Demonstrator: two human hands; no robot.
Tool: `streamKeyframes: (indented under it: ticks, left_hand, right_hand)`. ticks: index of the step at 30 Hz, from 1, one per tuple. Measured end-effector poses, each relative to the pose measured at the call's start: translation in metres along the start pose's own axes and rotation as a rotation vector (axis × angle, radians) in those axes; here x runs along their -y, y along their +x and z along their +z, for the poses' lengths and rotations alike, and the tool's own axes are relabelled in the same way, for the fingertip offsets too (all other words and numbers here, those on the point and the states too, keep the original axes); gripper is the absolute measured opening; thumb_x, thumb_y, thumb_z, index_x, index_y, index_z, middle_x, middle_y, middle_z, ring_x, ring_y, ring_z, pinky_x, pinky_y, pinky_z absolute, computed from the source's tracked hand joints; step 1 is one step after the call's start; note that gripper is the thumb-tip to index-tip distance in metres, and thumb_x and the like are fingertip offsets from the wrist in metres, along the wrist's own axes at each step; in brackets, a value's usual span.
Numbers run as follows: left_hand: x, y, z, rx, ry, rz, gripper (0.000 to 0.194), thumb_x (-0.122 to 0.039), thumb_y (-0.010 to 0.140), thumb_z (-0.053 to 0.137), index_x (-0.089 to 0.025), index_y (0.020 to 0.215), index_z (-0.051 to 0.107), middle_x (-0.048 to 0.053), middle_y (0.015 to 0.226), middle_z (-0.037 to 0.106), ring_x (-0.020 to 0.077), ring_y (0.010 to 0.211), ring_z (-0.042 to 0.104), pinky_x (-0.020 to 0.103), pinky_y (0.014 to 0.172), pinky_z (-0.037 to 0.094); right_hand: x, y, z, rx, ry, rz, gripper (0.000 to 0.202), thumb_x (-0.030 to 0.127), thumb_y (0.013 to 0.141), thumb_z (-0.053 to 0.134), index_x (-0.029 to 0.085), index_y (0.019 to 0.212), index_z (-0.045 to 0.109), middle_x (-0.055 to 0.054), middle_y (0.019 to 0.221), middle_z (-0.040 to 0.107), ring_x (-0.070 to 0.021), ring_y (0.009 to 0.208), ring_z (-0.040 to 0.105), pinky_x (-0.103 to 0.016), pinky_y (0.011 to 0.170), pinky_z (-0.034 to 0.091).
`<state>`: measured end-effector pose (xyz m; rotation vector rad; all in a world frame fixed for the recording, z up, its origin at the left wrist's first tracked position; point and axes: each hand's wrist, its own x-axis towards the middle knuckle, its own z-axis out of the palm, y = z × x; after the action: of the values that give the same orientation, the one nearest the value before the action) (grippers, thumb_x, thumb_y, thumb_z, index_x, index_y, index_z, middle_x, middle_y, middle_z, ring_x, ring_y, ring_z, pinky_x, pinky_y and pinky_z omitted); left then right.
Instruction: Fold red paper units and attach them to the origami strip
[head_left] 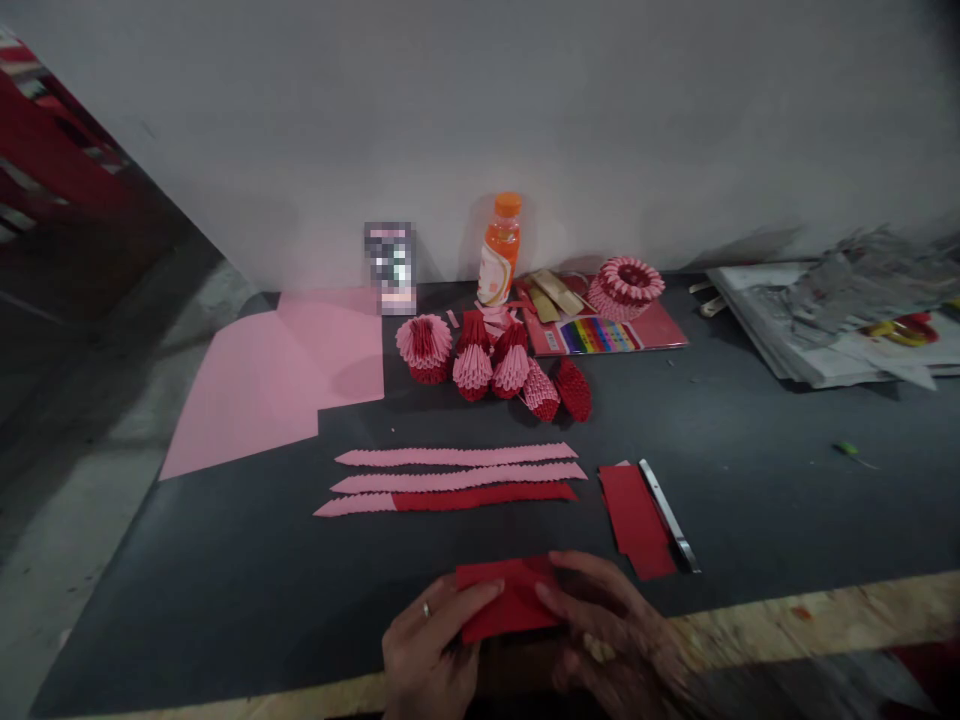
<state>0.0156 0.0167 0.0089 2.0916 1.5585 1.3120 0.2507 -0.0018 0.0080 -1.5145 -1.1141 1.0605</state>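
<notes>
Pale wall closes off the back. Dark tabletop meets it; left edge slants down to floor, near edge finished in a mottled, light-coloured strip. Pink sheets reach the left edge; newspaper stack at far right. Room to move: dark surface spans from the pink strips to the near edge, wider leftward; at right, the red slips and a slim metal tool bound it. Folded pink-and-red pieces stand beyond the strips.

Both hands at the near edge. Left hand, ringed, pinches the left end of the red paper, thumb on top. Right hand grips the right end, thumb on the face, index finger at the far corner.

Red paper: over the near edge, just this side of the strips. Long axis side to side, right end slightly farther away, nearly parallel to that edge. Contact with tabletop: cannot tell.
</notes>
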Motion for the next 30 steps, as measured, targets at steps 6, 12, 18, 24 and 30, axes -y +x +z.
streamKeyframes:
  ticks: [6, 12, 18, 24, 30]
  left_hand:
    - [-0.005, -0.002, 0.006, 0.015, -0.366, -0.247, 0.044, -0.065, 0.104, 0.070, -0.036, 0.080, 0.094, -0.005, 0.048, 0.079, 0.0161, 0.036, 0.071, 0.024, 0.046, 0.064]
    - [-0.011, -0.009, 0.007, -0.018, -0.336, -0.484, 0.038, -0.064, 0.098, 0.077, -0.035, 0.081, 0.094, 0.001, 0.073, 0.093, 0.0219, 0.060, 0.087, 0.026, 0.058, 0.071]
    - [-0.021, -0.011, 0.012, -0.047, -0.404, -0.782, 0.042, -0.067, 0.088, 0.087, -0.031, 0.109, 0.096, 0.003, 0.078, 0.094, 0.0240, 0.065, 0.089, 0.026, 0.062, 0.073]
    - [-0.015, -0.007, 0.011, 0.094, -0.528, -0.867, 0.039, -0.067, 0.088, 0.086, -0.030, 0.088, 0.096, 0.003, 0.071, 0.092, 0.0275, 0.066, 0.090, 0.031, 0.062, 0.075]
    - [-0.003, -0.004, 0.007, 0.194, -0.512, -0.766, 0.034, -0.060, 0.093, 0.084, -0.029, 0.087, 0.096, 0.002, 0.066, 0.091, 0.0252, 0.059, 0.088, 0.029, 0.057, 0.072]
  right_hand:
    - [0.015, 0.000, 0.013, -0.075, -0.169, -0.184, 0.003, 0.045, 0.082, 0.092, 0.047, 0.080, 0.094, -0.003, 0.104, 0.095, -0.0235, 0.075, 0.088, -0.030, 0.070, 0.075]
    - [0.008, -0.004, 0.024, 0.028, 0.055, 0.011, 0.012, 0.055, 0.080, 0.095, 0.043, 0.079, 0.094, -0.006, 0.141, 0.088, -0.0317, 0.102, 0.091, -0.045, 0.089, 0.076]
    - [-0.013, -0.011, 0.038, -0.072, 0.155, 0.185, 0.019, 0.052, 0.073, 0.101, 0.040, 0.085, 0.093, -0.003, 0.084, 0.092, -0.0246, 0.059, 0.083, -0.035, 0.056, 0.071]
    - [-0.011, -0.008, 0.044, -0.215, 0.275, 0.293, 0.052, 0.051, 0.063, 0.107, 0.045, 0.112, 0.090, 0.001, 0.079, 0.092, -0.0264, 0.065, 0.087, -0.036, 0.063, 0.075]
    - [-0.007, -0.005, 0.049, -0.229, 0.339, 0.325, 0.056, 0.051, 0.064, 0.106, 0.044, 0.117, 0.089, 0.000, 0.080, 0.092, -0.0240, 0.064, 0.085, -0.032, 0.059, 0.073]
